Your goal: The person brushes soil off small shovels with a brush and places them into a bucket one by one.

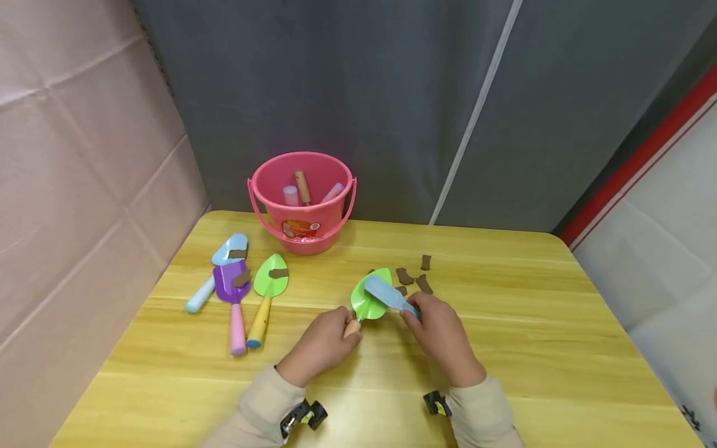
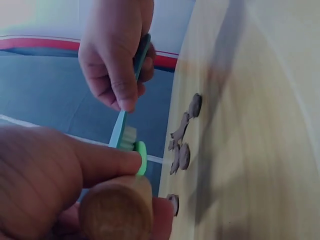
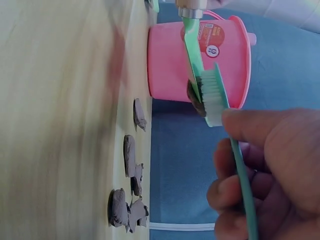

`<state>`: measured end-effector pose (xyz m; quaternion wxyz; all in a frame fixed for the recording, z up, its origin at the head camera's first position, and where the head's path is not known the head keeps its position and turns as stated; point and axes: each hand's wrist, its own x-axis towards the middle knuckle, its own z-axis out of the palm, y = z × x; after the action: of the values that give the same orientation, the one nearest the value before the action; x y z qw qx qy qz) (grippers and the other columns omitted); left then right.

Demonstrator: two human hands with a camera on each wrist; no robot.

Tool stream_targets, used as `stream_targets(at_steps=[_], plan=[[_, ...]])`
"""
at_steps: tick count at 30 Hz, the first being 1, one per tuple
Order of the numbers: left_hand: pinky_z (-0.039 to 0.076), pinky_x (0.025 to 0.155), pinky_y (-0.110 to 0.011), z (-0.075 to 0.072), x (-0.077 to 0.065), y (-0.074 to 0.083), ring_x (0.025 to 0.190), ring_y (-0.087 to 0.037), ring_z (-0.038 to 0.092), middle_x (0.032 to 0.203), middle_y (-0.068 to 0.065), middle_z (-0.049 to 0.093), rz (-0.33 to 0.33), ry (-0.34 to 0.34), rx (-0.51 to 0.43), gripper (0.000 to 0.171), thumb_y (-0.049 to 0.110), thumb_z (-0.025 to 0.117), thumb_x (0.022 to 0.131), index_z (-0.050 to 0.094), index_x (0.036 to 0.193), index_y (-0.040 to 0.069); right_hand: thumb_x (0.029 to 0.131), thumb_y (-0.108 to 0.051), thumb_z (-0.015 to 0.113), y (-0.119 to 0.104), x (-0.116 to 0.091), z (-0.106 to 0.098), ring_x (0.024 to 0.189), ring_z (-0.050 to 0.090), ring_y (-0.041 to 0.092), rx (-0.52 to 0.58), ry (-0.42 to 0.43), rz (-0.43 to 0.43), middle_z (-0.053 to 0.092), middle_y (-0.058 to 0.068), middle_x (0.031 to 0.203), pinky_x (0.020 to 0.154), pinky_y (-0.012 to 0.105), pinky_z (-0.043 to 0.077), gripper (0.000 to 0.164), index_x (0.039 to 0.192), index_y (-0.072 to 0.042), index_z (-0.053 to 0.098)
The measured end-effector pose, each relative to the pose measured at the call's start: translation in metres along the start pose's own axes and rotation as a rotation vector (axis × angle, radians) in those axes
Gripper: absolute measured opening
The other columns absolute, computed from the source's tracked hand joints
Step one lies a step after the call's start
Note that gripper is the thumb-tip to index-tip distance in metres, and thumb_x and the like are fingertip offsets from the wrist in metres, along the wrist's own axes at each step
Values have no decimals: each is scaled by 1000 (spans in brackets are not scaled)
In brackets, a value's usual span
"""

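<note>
My left hand (image 1: pixel 325 342) grips the wooden handle (image 2: pixel 117 210) of a green toy trowel (image 1: pixel 363 305), held above the table. In my right hand (image 1: pixel 442 330) is a light blue brush (image 1: pixel 386 292), its handle pinched between thumb and curled fingers. The brush's white bristles (image 3: pixel 213 97) face the trowel blade and appear to touch it. A brown piece (image 3: pixel 195 98) shows at the blade's far side in the right wrist view; whether it sticks there cannot be told. Several flat brown pieces (image 1: pixel 404 276) lie on the table just beyond the brush.
On the left lie a blue shovel (image 1: pixel 226 249), a purple shovel (image 1: pixel 226 283) and a green trowel with a yellow handle (image 1: pixel 260 320), each with a brown piece on its blade. A pink bucket (image 1: pixel 305 239) holding several handles stands at the back of the wooden table (image 1: pixel 532 323).
</note>
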<state>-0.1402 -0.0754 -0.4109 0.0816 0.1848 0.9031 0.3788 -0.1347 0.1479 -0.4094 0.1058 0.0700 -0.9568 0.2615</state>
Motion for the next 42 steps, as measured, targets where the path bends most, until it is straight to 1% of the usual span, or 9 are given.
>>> stream_targets(at_steps=[7,16,22,24,27,30,35,38,42], plan=[[44,59,-30,3,-5,1,69,-15,49,77,-1,53,26,20,25,19,11,73,88,55,91,5,89,-14,76,-2,2,5,60,46,16,45,26,69,57,0,74,56,31,40,17,96,-6,63],[44,58,-29,2,-9,2,68,-15,50,78,-1,54,27,6,-2,18,10,73,89,56,92,5,90,-14,74,-7,3,12,57,47,19,48,103,88,55,2,69,51,33,39,17,93,-5,60],[43,55,-27,9,-15,4,62,-11,48,73,1,53,51,-80,-60,16,11,73,89,58,90,6,93,-11,70,4,8,7,57,52,22,17,215,93,61,12,74,50,37,42,18,97,2,59],[43,55,-26,10,-15,5,61,-11,49,73,2,54,43,-81,-78,15,12,72,90,59,90,6,93,-11,68,8,8,0,56,51,22,29,227,96,61,13,74,50,35,41,17,98,3,60],[44,52,-27,8,-12,4,58,-12,50,72,0,54,12,-36,-97,14,13,70,91,58,90,6,95,-13,67,10,7,-10,55,47,18,65,189,100,59,10,74,48,32,38,16,99,1,61],[45,48,-28,4,-9,1,54,-12,51,71,-1,54,-23,-19,-109,14,13,68,92,57,90,7,95,-15,67,9,3,-16,54,44,14,100,103,81,57,5,75,48,28,37,13,99,-3,62],[44,51,-28,0,-6,0,59,-13,51,72,-2,54,-30,-7,-83,13,13,67,93,56,89,7,91,-13,72,4,-3,-17,58,43,12,80,-30,-26,54,-2,73,53,27,39,10,94,-9,64],[43,55,-29,0,-6,2,64,-15,49,74,-2,54,-9,0,-68,13,12,68,92,56,89,7,89,-13,75,1,-3,-12,60,44,12,40,-34,-53,53,-3,72,55,28,40,13,92,-9,63],[44,58,-29,1,-9,5,67,-15,49,77,-2,54,9,5,-68,15,10,70,91,57,92,4,90,-15,75,-3,-1,-4,59,45,13,44,-20,-5,54,-2,71,55,29,40,15,92,-8,61]])
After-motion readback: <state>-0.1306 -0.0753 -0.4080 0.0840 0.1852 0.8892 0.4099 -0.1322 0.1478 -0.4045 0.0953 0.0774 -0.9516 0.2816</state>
